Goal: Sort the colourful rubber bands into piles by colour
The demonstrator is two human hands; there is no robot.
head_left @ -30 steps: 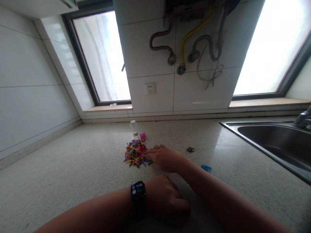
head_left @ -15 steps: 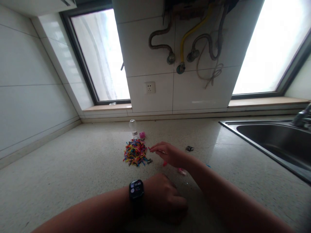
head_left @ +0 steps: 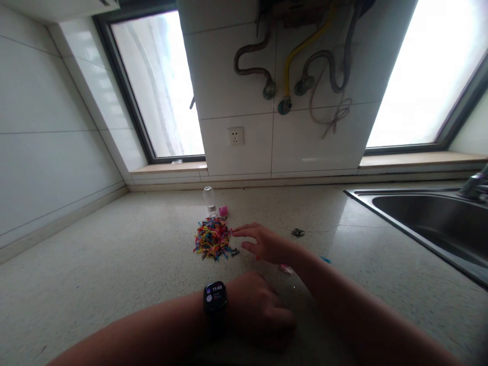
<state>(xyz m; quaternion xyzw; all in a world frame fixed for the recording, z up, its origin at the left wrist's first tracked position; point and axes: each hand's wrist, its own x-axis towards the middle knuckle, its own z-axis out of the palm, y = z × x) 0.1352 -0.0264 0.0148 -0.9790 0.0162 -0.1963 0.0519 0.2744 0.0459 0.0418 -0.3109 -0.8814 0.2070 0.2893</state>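
Observation:
A heap of small, many-coloured elastic bands (head_left: 212,240) lies on the speckled counter (head_left: 114,254). My right hand (head_left: 263,243) reaches in from the right with fingertips at the heap's right edge; its thumb is apart from the fingers, and I see nothing held. My left hand (head_left: 263,310), with a black watch (head_left: 215,296) on its wrist, rests curled in a fist near me; its palm side is hidden. Behind the heap are a clear bottle-shaped container (head_left: 209,201) and a pink cap-like piece (head_left: 223,211).
Dark bands (head_left: 298,232) form a small cluster right of my right hand. A pinkish bit (head_left: 286,269) and a blue band (head_left: 326,260) lie by my right forearm. A metal sink (head_left: 427,218) is set in at the right. Hoses and a socket (head_left: 236,135) are on the wall.
My right thumb has spread away from the fingers, and the hand has shifted slightly left. A red piece under that hand is now hidden. My left fist stays in place.

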